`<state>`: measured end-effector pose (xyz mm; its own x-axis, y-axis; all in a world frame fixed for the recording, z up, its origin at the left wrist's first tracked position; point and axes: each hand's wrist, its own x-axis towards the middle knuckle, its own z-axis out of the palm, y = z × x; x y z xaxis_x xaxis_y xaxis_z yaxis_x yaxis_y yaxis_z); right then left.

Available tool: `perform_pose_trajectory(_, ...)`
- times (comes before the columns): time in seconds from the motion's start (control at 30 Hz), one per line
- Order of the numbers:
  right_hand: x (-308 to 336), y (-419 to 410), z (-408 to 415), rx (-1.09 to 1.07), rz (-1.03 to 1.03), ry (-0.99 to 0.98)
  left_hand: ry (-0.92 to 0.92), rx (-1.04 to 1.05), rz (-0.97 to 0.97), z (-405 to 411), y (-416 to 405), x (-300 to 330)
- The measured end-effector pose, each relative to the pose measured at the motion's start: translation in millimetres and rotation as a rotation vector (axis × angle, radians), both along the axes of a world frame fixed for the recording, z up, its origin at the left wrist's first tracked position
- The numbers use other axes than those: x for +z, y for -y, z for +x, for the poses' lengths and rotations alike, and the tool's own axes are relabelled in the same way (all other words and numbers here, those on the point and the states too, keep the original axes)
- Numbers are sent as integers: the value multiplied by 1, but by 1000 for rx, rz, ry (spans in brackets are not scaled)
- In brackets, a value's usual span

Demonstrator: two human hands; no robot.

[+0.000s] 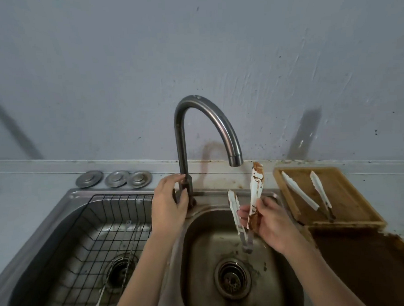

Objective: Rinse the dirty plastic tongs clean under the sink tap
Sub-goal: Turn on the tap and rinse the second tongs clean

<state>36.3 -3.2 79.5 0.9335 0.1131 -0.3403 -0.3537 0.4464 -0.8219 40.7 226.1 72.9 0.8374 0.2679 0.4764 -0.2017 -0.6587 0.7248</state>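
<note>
A person's right hand (pixel 271 221) grips a pair of white tongs (pixel 255 196) smeared with brown residue, tips up, above the right basin of a steel sink (pixel 200 256) and just beside the tap's (pixel 204 130) spout. The left hand (pixel 169 203) curls around the tap's base at the sink's back edge. A wire rack (pixel 91 227) sits in the left basin. A second pair of tongs (pixel 309 191) lies on a wooden tray (pixel 349 202) right of the sink.
</note>
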Motion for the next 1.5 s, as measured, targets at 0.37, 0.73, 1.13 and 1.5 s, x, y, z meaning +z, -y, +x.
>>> perform_pose_trajectory(0.37,-18,-26,14,-198,236,-59,-204,30,-58,29,-17,-32)
perform_pose_trajectory(0.73,-5,-5,11,-324,35,34,-145,81,-94,33,-15,-49)
perform_pose_trajectory(1.13,-11,7,9,-280,0,40,-76,90,-159,31,-16,-59)
perform_pose_trajectory(1.5,-12,9,9,-271,13,36,-36,123,-166,28,-14,-62)
